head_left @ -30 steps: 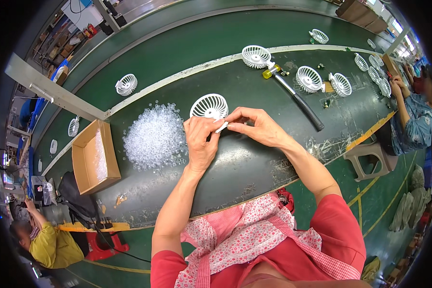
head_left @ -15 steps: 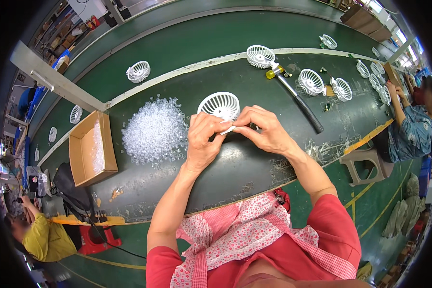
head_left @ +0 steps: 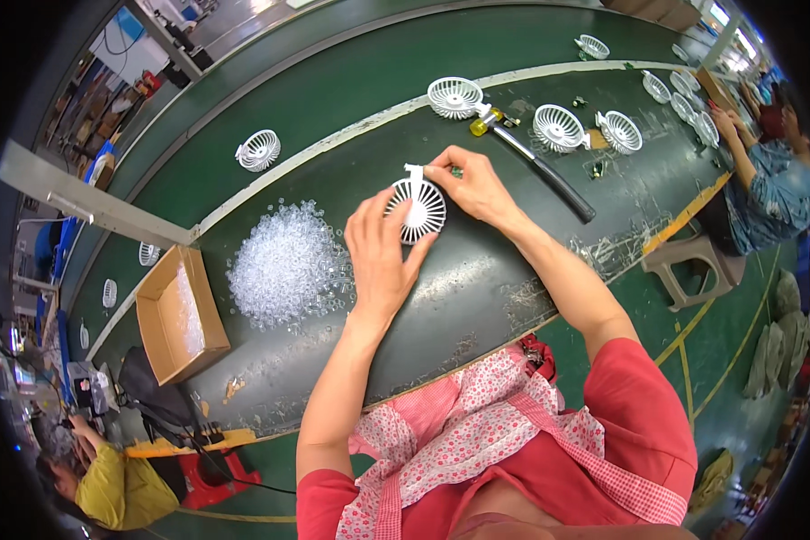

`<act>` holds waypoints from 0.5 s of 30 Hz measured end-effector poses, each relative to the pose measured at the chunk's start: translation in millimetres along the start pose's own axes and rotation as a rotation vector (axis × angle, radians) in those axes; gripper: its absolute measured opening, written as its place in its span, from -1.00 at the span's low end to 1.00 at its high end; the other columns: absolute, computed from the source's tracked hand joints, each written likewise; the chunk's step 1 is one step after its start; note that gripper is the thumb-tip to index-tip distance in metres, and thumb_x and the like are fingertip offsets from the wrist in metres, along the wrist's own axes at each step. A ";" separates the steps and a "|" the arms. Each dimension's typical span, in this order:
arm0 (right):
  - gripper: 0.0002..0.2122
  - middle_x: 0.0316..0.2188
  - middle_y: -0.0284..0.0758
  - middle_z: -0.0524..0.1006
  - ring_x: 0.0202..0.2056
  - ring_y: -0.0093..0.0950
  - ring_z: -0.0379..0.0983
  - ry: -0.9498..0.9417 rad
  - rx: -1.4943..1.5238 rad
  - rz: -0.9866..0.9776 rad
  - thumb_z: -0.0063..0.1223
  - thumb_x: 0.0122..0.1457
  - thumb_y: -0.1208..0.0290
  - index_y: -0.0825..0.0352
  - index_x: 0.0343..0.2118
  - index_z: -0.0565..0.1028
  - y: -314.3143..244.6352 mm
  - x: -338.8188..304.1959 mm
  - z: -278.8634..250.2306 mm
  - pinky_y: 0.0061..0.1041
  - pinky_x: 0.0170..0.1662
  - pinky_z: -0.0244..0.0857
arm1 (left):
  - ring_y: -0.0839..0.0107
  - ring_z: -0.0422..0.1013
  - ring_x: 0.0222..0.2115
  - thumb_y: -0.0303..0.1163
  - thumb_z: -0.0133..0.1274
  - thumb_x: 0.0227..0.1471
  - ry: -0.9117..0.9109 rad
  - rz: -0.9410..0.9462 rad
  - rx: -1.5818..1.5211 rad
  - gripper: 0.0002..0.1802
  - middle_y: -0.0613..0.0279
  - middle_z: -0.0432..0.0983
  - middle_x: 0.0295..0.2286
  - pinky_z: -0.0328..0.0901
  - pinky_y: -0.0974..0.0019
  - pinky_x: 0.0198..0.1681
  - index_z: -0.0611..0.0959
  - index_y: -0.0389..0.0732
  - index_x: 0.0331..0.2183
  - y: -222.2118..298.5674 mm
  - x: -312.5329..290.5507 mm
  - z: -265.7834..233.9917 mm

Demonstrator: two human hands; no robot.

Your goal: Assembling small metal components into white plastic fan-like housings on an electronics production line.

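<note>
Okay, head view: both hands at one white fan cage (head_left: 432,220), mid-frame, slightly above center.
Left hand (head_left: 378,247) has fingers over the cage's left side, thumb at its lower rim, so cage is gripped between them. Right hand (head_left: 477,191) has fingertips drawn in beside the stem (head_left: 415,173) at the cage's top; can't tell if they pinch it. Something green shows by the right fingers, too small to identify. Step in hand looks like positioning or working the stem end; next move likely calls for a steady left grip and fine right fingertip control. Clear-bead pile (head_left: 288,265) left of the hands, open carton (head_left: 166,315) at left, hammer (head_left: 549,175) and spare cages (head_left: 560,128) upper right.
</note>
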State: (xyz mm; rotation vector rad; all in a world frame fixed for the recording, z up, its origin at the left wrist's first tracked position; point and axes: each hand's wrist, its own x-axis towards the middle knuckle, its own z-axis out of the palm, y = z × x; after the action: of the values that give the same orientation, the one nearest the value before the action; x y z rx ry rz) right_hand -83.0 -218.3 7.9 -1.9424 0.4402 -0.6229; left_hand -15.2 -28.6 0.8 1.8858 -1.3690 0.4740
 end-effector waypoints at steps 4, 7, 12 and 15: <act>-0.83 -0.43 -0.12 0.63 -0.34 -0.20 0.57 -0.071 -0.334 -0.122 0.12 0.18 0.40 0.43 -0.34 0.57 16.0 -7.7 5.9 -0.30 -0.23 0.37 | 0.04 0.30 0.05 -0.26 0.34 -0.11 -0.147 -0.009 -0.001 -0.46 0.05 0.40 0.01 0.22 0.01 0.09 0.57 -0.21 -0.08 -5.2 -8.6 12.3; -0.89 -0.38 -0.26 0.56 -0.24 -0.28 0.44 -0.057 -0.435 -0.340 0.13 0.16 0.42 0.34 -0.31 0.57 21.9 -15.4 3.2 -0.31 -0.06 0.22 | 0.04 0.33 0.03 -0.26 0.34 -0.10 -0.157 -0.035 0.020 -0.48 0.04 0.42 0.00 0.32 0.06 0.02 0.60 -0.24 -0.09 -3.7 -9.0 8.8; -0.90 -0.33 -0.26 0.51 -0.19 -0.27 0.38 0.069 -0.558 -0.402 0.07 0.16 0.50 0.37 -0.31 0.56 21.6 -23.0 9.7 -0.30 -0.06 0.20 | 0.05 0.33 0.04 -0.24 0.34 -0.10 -0.159 -0.035 0.028 -0.47 0.04 0.43 0.01 0.32 0.07 0.04 0.61 -0.24 -0.08 -1.4 -10.0 8.7; -0.90 -0.34 -0.26 0.51 -0.19 -0.27 0.38 0.072 -0.593 -0.361 0.07 0.15 0.50 0.37 -0.32 0.56 20.9 -19.9 14.8 -0.31 -0.06 0.21 | 0.08 0.35 0.02 -0.32 0.34 -0.11 -0.145 -0.034 0.050 -0.50 0.08 0.44 -0.01 0.35 0.12 0.02 0.59 -0.22 -0.09 2.4 -9.1 9.6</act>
State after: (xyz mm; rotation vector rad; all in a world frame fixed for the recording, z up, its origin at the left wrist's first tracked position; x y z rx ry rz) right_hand -90.8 -205.6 -20.9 -2.6042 0.3427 -0.8637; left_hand -21.9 -30.2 -10.8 2.0147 -1.4270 0.3635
